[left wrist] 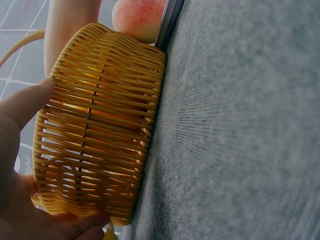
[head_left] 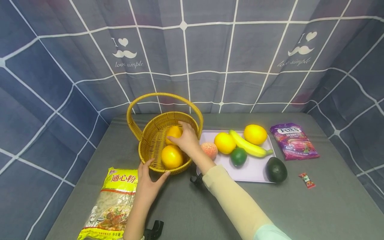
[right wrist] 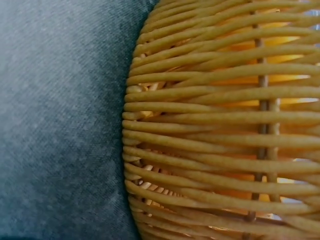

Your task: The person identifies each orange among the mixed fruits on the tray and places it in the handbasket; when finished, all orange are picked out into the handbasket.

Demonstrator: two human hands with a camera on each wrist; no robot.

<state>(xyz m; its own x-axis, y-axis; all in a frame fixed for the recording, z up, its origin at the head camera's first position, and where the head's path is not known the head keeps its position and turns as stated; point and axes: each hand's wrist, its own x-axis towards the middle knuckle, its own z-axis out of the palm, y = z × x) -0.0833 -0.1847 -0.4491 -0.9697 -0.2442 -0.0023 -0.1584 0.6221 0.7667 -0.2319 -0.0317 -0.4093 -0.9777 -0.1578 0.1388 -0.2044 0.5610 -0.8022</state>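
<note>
A yellow-brown wicker basket (head_left: 153,133) with a tall handle stands left of centre, two oranges inside. My right hand (head_left: 188,140) reaches into it and holds the rear orange (head_left: 173,134) between thumb and fingers. The front orange (head_left: 172,157) lies beside it, near the basket's front wall. At the near side, my left hand (head_left: 149,184) grips the basket with thumb and fingers spread along the rim. The left wrist view shows the thumb (left wrist: 30,102) on the basket's edge. In the right wrist view, the woven wall (right wrist: 200,120) hides the right hand.
Right of the basket, a pale tray (head_left: 252,173) carries a peach (head_left: 209,150), two yellow-orange fruits, a banana (head_left: 250,146), a green fruit (head_left: 238,157) and an avocado (head_left: 276,170). Farther right lie a purple candy bag (head_left: 294,141) and a small red packet (head_left: 307,180). A pasta bag (head_left: 112,203) lies left.
</note>
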